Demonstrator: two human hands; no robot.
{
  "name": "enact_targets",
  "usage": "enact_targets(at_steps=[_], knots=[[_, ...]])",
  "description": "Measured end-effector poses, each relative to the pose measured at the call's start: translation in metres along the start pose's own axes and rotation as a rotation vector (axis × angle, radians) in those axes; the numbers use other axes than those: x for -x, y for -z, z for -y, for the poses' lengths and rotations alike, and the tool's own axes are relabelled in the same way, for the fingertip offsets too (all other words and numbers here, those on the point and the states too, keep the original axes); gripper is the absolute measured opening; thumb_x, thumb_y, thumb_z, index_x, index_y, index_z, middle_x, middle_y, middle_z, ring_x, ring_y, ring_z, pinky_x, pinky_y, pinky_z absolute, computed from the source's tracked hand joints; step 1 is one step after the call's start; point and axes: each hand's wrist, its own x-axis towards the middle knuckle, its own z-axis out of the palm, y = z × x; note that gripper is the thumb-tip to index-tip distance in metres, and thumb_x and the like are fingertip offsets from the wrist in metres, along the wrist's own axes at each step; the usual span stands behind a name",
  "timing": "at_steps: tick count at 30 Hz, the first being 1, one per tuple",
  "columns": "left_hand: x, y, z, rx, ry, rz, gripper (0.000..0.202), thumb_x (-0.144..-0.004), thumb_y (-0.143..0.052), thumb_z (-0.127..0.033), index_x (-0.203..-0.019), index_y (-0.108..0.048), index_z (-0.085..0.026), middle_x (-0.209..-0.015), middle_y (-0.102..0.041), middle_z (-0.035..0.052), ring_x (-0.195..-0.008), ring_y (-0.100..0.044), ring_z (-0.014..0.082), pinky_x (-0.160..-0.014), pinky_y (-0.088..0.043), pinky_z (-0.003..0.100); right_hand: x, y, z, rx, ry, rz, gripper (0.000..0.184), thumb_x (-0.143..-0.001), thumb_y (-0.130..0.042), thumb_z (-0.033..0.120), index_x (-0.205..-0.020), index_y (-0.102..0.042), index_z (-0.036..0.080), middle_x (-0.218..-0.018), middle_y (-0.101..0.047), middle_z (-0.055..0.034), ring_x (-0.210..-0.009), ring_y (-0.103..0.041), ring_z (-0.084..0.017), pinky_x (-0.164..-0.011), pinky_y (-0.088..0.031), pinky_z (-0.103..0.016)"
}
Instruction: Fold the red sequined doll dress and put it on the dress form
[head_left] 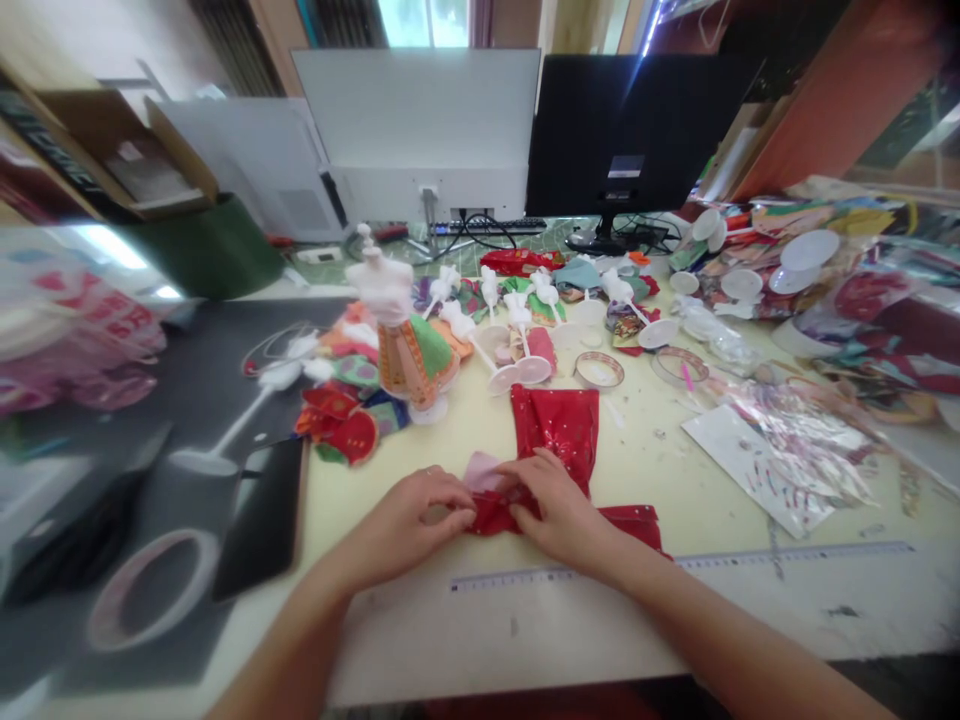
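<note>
At the far left, a plastic bag (75,330) printed in pink is seen beside the table (645,450). One dressed white dress form (390,300) is stood left of centre, and at least five bare white dress forms (517,310) are crowded behind it. Near the front edge, the red fabric (555,425) is laid flat, with a pink piece (484,472) on it. The fabric is clamped by the left grip (401,530) and the right grip (555,505), which are held close together. To the right, two round rings (600,370) are placed side by side, a pink strip (686,375) being held in the right one. A long ruler (675,570) is laid along the front.
</note>
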Motion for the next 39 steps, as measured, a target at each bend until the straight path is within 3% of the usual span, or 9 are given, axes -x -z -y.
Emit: enact_targets(at_steps=[5, 16, 22, 25, 27, 29, 32, 39], knots=[[0.001, 0.002, 0.001, -0.025, -0.023, -0.005, 0.016, -0.086, -0.051, -0.025, -0.086, -0.068, -0.023, -0.091, -0.067, 0.0009, -0.088, -0.057, 0.0160, -0.082, -0.041, 0.026, 0.001, -0.007, -0.006, -0.011, 0.008, -0.048, 0.041, -0.071, -0.051, 0.003, -0.108, -0.054, 0.020, -0.090, -0.066, -0.0029, -0.089, -0.059, -0.020, -0.104, -0.026, -0.052], [-0.001, -0.001, 0.003, -0.180, 0.036, -0.038, 0.020, -0.086, -0.050, -0.028, -0.076, -0.065, -0.020, -0.075, -0.063, 0.0012, -0.076, -0.055, 0.0164, -0.073, -0.039, 0.026, 0.001, -0.008, -0.008, -0.071, 0.014, -0.040, 0.038, -0.071, -0.052, 0.002, -0.104, -0.053, 0.022, -0.082, -0.067, 0.0003, -0.084, -0.060, -0.019, -0.103, -0.025, -0.053], [-0.003, -0.004, 0.004, -0.254, 0.033, -0.158, 0.020, -0.085, -0.052, -0.027, -0.070, -0.062, -0.018, -0.072, -0.062, 0.0022, -0.073, -0.053, 0.0167, -0.070, -0.039, 0.027, 0.000, -0.010, -0.008, -0.064, 0.029, -0.078, 0.038, -0.071, -0.051, 0.001, -0.103, -0.054, 0.021, -0.078, -0.065, 0.0003, -0.082, -0.059, -0.018, -0.103, -0.027, -0.052], [-0.005, -0.009, 0.006, -0.279, 0.004, -0.288, 0.022, -0.085, -0.050, -0.027, -0.067, -0.058, -0.018, -0.082, -0.062, 0.0045, -0.083, -0.054, 0.0186, -0.080, -0.039, 0.031, 0.001, -0.010, -0.007, -0.041, 0.056, -0.089, 0.039, -0.071, -0.050, 0.001, -0.105, -0.053, 0.020, -0.077, -0.064, 0.0005, -0.081, -0.058, -0.018, -0.103, -0.027, -0.051], [-0.007, -0.014, 0.007, -0.286, -0.030, -0.338, 0.016, -0.085, -0.051, -0.026, -0.076, -0.061, -0.018, -0.094, -0.062, 0.0059, -0.093, -0.053, 0.0203, -0.085, -0.039, 0.034, 0.001, -0.010, -0.006, -0.025, 0.069, -0.094, 0.039, -0.071, -0.049, 0.001, -0.105, -0.053, 0.021, -0.078, -0.064, 0.0002, -0.081, -0.057, -0.018, -0.103, -0.028, -0.052], [-0.009, -0.021, 0.007, -0.290, -0.075, -0.334, 0.015, -0.082, -0.053, -0.023, -0.093, -0.064, -0.020, -0.106, -0.060, 0.0063, -0.103, -0.050, 0.0219, -0.091, -0.038, 0.037, 0.002, -0.010, -0.005, -0.011, 0.082, -0.102, 0.039, -0.071, -0.049, 0.001, -0.104, -0.053, 0.021, -0.081, -0.064, -0.0007, -0.082, -0.057, -0.018, -0.102, -0.029, -0.052], [-0.013, -0.030, 0.008, -0.298, -0.131, -0.289, 0.031, -0.079, -0.055, -0.018, -0.109, -0.061, -0.023, -0.117, -0.056, 0.0068, -0.111, -0.046, 0.0240, -0.097, -0.035, 0.041, 0.002, -0.011, -0.005, 0.006, 0.105, -0.120, 0.038, -0.071, -0.050, 0.001, -0.103, -0.052, 0.020, -0.083, -0.063, -0.0017, -0.084, -0.056, -0.018, -0.102, -0.031, -0.051], [-0.016, -0.038, 0.007, -0.279, -0.165, -0.256, 0.022, -0.076, -0.055, -0.013, -0.094, -0.064, -0.022, -0.117, -0.056, 0.0056, -0.114, -0.046, 0.0227, -0.099, -0.034, 0.039, 0.004, -0.013, -0.006, 0.066, 0.135, -0.134, 0.037, -0.070, -0.049, 0.002, -0.101, -0.050, 0.021, -0.084, -0.060, -0.0040, -0.086, -0.055, -0.021, -0.101, -0.033, -0.053]])
